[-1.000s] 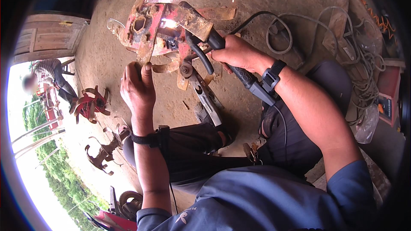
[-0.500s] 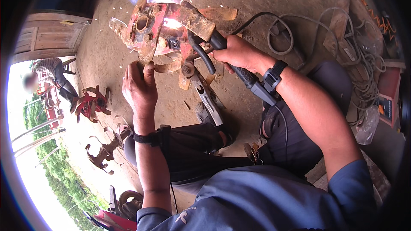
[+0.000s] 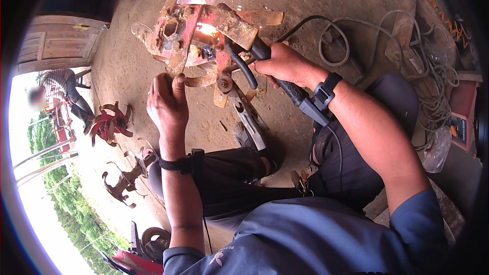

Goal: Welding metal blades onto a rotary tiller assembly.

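A rusty red tiller rotor [image 3: 175, 28] with curved blades stands at the upper middle, a glowing weld spot [image 3: 206, 29] on it giving off sparks and smoke. My left hand [image 3: 168, 99] is closed, thumb and fingers pinching the lower end of one rusty blade [image 3: 179, 61]. My right hand [image 3: 288, 63] wraps round the black handle of a welding electrode holder [image 3: 290, 91], whose curved lever [image 3: 240, 66] sticks out beside the rotor. The holder's front end is hidden behind a wide rusty blade [image 3: 234, 26]. Below the rotor, a silver slotted metal bar [image 3: 248, 114] slopes down toward my foot.
Other bladed rotors, one red [image 3: 109, 124] and one rusty [image 3: 125, 175], lie at the left. A coiled grey cable [image 3: 433, 102] and a red box [image 3: 462, 112] are at the right. Beyond the wooden door panel [image 3: 61, 43], another person [image 3: 58, 84] bends over red machinery.
The glow and purple smoke around the weld have shrunk, and more of the rotor shows. The rotor and my left hand have shifted very slightly; my right hand stays nearly still.
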{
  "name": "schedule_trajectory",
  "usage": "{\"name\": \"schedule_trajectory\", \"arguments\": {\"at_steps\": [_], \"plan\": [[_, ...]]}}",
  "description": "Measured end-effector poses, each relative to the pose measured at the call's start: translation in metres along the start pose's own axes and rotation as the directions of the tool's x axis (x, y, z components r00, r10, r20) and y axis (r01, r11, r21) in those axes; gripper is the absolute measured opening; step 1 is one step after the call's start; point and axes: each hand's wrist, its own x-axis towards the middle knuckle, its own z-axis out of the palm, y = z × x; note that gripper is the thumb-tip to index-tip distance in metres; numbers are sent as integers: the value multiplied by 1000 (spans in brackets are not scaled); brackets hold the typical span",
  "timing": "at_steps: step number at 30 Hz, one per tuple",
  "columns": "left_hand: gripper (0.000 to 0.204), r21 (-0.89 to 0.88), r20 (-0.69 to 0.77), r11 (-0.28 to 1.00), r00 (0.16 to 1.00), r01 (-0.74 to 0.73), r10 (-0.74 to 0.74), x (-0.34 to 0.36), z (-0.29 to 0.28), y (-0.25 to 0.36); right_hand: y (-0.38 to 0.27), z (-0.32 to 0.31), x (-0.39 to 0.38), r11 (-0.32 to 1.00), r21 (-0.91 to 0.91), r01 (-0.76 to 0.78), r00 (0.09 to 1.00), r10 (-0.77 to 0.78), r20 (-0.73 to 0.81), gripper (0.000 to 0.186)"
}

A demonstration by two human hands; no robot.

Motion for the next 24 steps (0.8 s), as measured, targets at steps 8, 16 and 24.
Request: {"name": "schedule_trajectory", "arguments": {"at_steps": [8, 16, 24], "plan": [[50, -10, 2, 1000, 1000, -1, 1, 1, 0, 0, 3, 0, 3, 1000, 2, -4, 1000, 4, 9, 23], [50, 7, 2, 1000, 1000, 7, -7, 1, 1, 0, 1, -1, 2, 1000, -7, 15, 1000, -15, 5, 35], [51, 25, 4, 1000, 1000, 10, -10, 1, 0, 2, 0, -1, 2, 999, -46, 9, 1000, -8, 14, 35]]}}
